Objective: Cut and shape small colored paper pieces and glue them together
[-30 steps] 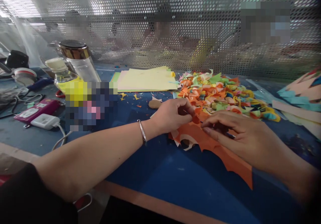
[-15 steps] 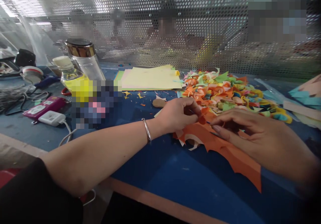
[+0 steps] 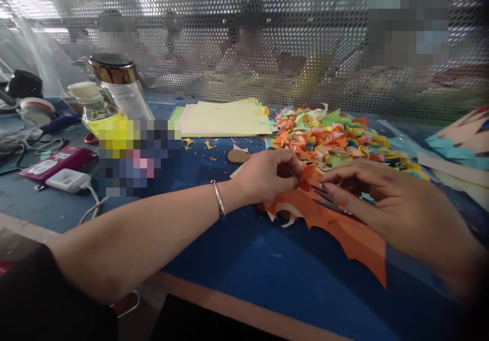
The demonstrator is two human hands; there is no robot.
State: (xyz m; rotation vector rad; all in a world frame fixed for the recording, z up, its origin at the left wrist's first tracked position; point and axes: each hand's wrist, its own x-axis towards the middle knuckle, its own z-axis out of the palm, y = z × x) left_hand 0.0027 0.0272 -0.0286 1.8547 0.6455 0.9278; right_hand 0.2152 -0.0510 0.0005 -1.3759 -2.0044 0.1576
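Observation:
Pinched between the thumb and fingers of my left hand (image 3: 267,177) is a small orange paper piece (image 3: 308,174). My right hand (image 3: 385,193) is closed on small dark scissors (image 3: 330,202), whose blades point left towards that piece and stand slightly apart. Below both hands lies an orange paper sheet (image 3: 344,229) with a scalloped lower edge, partly over a pale paper scrap with curved cuts. Behind the hands is a heap of coloured paper pieces (image 3: 324,132), in orange, yellow, green and pink. My fingers hide part of the scissors' handles.
A stack of pale yellow sheets (image 3: 225,118) lies at the back, with a brown oval piece (image 3: 237,156) nearer. A glass flask (image 3: 128,99), yellow-filled bottle (image 3: 93,109), magenta box (image 3: 57,163) and cables are left. More cut paper (image 3: 458,145) lies right. Behind stands a perforated metal screen (image 3: 206,66).
The scissors' blades now show clearly, spread apart, where they were mostly hidden by my right hand. The whole view has shifted slightly, so things appear further left.

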